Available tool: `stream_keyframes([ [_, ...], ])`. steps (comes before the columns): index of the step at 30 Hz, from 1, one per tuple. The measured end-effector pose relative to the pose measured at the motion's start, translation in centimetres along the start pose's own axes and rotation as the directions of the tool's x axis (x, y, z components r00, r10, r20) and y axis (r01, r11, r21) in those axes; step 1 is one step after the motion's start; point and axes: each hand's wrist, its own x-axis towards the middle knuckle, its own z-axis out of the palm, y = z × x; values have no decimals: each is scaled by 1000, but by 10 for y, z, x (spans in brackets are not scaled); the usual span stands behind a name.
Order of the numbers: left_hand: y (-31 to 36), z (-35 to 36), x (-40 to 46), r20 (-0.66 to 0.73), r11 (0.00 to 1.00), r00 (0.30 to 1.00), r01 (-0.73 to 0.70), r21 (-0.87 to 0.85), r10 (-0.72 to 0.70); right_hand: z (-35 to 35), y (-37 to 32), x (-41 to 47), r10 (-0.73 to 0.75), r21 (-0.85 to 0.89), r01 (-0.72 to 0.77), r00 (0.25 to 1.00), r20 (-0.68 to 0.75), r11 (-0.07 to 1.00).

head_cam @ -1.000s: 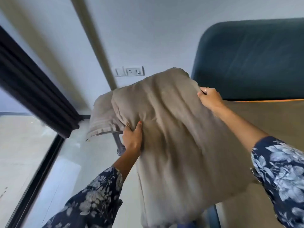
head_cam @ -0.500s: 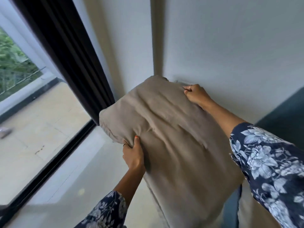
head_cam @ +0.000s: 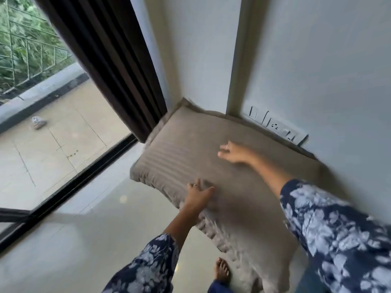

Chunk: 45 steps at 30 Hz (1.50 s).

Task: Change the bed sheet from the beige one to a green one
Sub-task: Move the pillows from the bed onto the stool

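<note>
Head cam, w/ the beige pillow (head_cam: 211,161) as landmark: dark curtain (head_cam: 110,60) hangs at its far left corner; my left hand (head_cam: 198,195) rests on its near edge, fingers loosely spread, gripping nothing; my right hand (head_cam: 232,154) lies above its middle, fingers straight, blurred; wall switch plate (head_cam: 275,125) just behind its right side.

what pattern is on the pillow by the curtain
The pillow is beige-brown with faint woven stripes, seen in the head view.
</note>
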Motion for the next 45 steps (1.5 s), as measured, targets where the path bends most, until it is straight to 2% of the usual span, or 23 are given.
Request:
stream_keyframes([
  [1,6,5,5,25,989,999,-34,143,31,21,2,-2,10,-56,-8,999,35,998],
  [3,12,13,15,39,920,999,-32,392,18,49,4,0,-13,-133,7,999,-42,991],
  [5,15,18,23,30,856,998,29,516,-52,53,4,4,-36,-105,25,994,-106,994],
  [9,6,27,36,15,734,996,52,677,-84,62,10,4,-50,-123,33,989,-137,992],
  [15,-17,36,37,50,650,994,26,760,-99,90,21,-23,-76,-140,32,946,-315,990],
  [17,-18,35,35,37,597,997,9,802,-65,96,27,-36,-35,-88,-1,912,-408,996],
  [18,-16,34,33,25,542,999,-3,840,-34,99,31,-43,22,-36,-43,894,-447,998],
  [20,-8,29,24,29,345,998,-44,938,51,107,43,-59,212,107,-183,847,-487,977],
  [22,-1,21,19,109,134,982,-130,982,155,115,55,-75,413,242,-334,748,-520,911],
  [24,-2,12,23,245,0,945,-251,968,218,119,65,-93,605,389,-465,646,-465,795],
  [27,-10,-1,39,444,-157,863,-417,895,239,131,78,-116,859,692,-552,471,-201,465],
  [29,-15,-7,52,519,-256,806,-458,851,284,139,90,-125,911,887,-430,411,26,168],
  [30,-19,-10,59,550,-311,772,-464,830,317,142,93,-128,903,950,-312,416,111,27],
  [31,-23,-12,66,575,-360,739,-460,811,350,145,94,-130,889,975,-212,430,157,-70],
  [32,-28,-13,73,599,-405,703,-454,794,385,148,95,-130,881,981,-153,439,177,-121],
  [34,-37,-14,85,634,-466,627,-440,768,452,150,94,-127,881,984,-120,440,175,-135],
  [38,-23,-18,97,732,-533,511,-504,680,451,141,85,-122,914,997,-56,397,78,-60],
  [43,26,-35,74,785,-543,315,-584,603,533,103,68,-143,927,995,96,373,-45,9],
  [45,46,-41,56,802,-560,292,-592,579,521,87,63,-156,922,986,163,372,-104,45],
])
